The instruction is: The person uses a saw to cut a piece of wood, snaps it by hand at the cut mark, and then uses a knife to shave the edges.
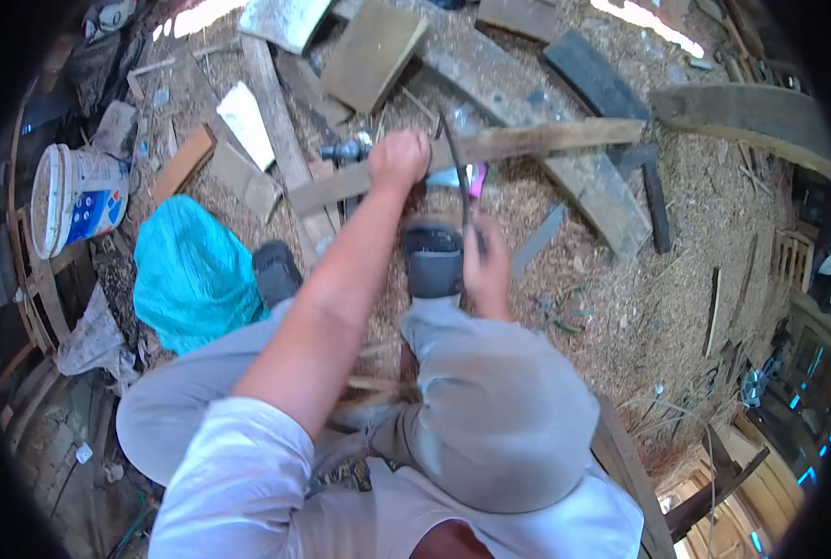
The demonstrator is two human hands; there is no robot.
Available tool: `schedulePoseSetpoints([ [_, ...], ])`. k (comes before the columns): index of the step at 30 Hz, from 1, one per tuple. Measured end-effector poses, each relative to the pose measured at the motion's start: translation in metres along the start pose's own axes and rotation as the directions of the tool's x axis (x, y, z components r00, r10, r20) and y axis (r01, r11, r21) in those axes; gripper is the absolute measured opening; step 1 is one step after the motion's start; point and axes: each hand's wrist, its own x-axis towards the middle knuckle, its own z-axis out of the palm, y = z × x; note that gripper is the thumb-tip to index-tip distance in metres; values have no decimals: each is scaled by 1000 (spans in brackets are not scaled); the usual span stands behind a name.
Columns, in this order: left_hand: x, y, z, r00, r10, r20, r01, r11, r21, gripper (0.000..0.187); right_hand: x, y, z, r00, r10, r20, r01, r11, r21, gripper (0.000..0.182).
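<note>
A long, narrow wooden board (551, 138) lies crosswise in front of me, over other planks. My left hand (400, 160) is closed around it, left of its middle. My right hand (486, 265) is wrapped around the handle of a hand saw, low in front of my right shoe (433, 259). The saw's thin dark blade (458, 160) is seen nearly edge-on and crosses the board just right of my left hand. Beside the left hand, a dark blue power tool (343, 151) shows behind the board. Something pink (477, 179) lies beside the blade.
Offcuts and planks, including a wide plank (583, 191) and a square block (371, 58), cover the sawdust-strewn ground ahead. To the left are a teal sack (190, 279) and a white bucket (97, 196). A curved timber (742, 114) juts in from the right.
</note>
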Motion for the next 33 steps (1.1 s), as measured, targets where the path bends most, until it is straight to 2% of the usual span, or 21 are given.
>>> schedulePoseSetpoints([
  [1, 2, 5, -4, 999, -32, 1, 32, 999, 10, 54, -22, -21, -8, 998, -45, -31, 40, 988, -147, 31],
  [4, 1, 2, 2, 997, -59, 40, 59, 998, 6, 54, 15, -15, 0, 999, 8, 54, -2, 994, -108, 32],
  [5, 6, 1, -1, 998, -62, 32, 62, 998, 1, 55, 49, -37, 10, 986, 144, 86, -136, 986, -93, 32],
  [6, 8, -3, -1, 996, -81, 25, 82, 997, -11, 55, 44, -33, 9, 983, 148, 106, -138, 986, -98, 32],
  [8, -2, -2, 5, 996, -47, 69, 47, 999, 11, 56, 25, -23, -1, 997, 31, 65, -31, 1000, -4, 31],
  [9, 3, -1, 4, 997, -66, 36, 65, 998, 25, 56, -9, -2, -9, 995, -96, -26, 94, 992, -89, 29],
  [10, 12, -1, 2, 995, -99, -9, 99, 995, 31, 57, -1, -6, -9, 992, -123, -34, 120, 990, -79, 29],
  [11, 12, -1, 6, 992, -107, -68, 110, 993, 32, 57, -1, -13, -18, 998, -51, -33, 48, 996, -77, 28],
  [12, 12, -5, 11, 994, -103, -46, 104, 994, 38, 57, -11, -21, -24, 998, 50, -44, -53, 996, -76, 27],
  [13, 24, -3, -4, 988, -124, -90, 125, 992, -3, 57, 14, -23, -18, 989, 116, -94, -124, 988, -87, 27],
  [14, 30, -8, -14, 977, -168, -130, 163, 986, -47, 58, 35, -25, -25, 989, 120, -81, -128, 988, -91, 27],
  [16, 36, -18, -15, 980, -131, -149, 125, 991, -48, 58, 68, -20, -50, 970, 161, 180, -168, 986, 21, 30],
  [17, 32, -17, -13, 979, -142, -144, 136, 990, -46, 59, 58, -18, -53, 971, 132, 201, -157, 981, 114, 33],
  [21, 40, -13, -14, 971, -188, -150, 179, 981, -72, 60, 28, -46, -41, 955, 219, 200, -232, 972, 40, 38],
  [25, 38, -10, -16, 963, -243, -114, 232, 967, -102, 60, -8, -72, -75, 947, 254, 196, -261, 965, 12, 39],
  [27, 37, -11, -16, 962, -244, -125, 231, 967, -110, 60, -35, -69, -106, 921, 376, 100, -386, 914, 124, 40],
  [28, 36, -12, -16, 965, -230, -124, 217, 970, -110, 60, -36, -55, -114, 923, 372, 97, -382, 915, 128, 40],
  [30, 32, -12, -17, 971, -200, -134, 187, 977, -107, 60, -36, -31, -122, 980, 191, -56, -198, 952, -235, 38],
  [31, 28, -14, -19, 980, -106, -167, 79, 984, -162, 55, -29, -36, -125, 938, 341, -62, -338, 860, -382, 41],
  [32, 22, -19, -21, 980, -11, -200, -32, 977, -209, 52, -24, -25, -120, 939, 338, -65, -337, 866, -369, 41],
  [33, 13, -24, -21, 980, 2, -199, -42, 980, -197, 52, -21, -7, -114, 985, 153, -84, -173, 899, -403, 41],
])
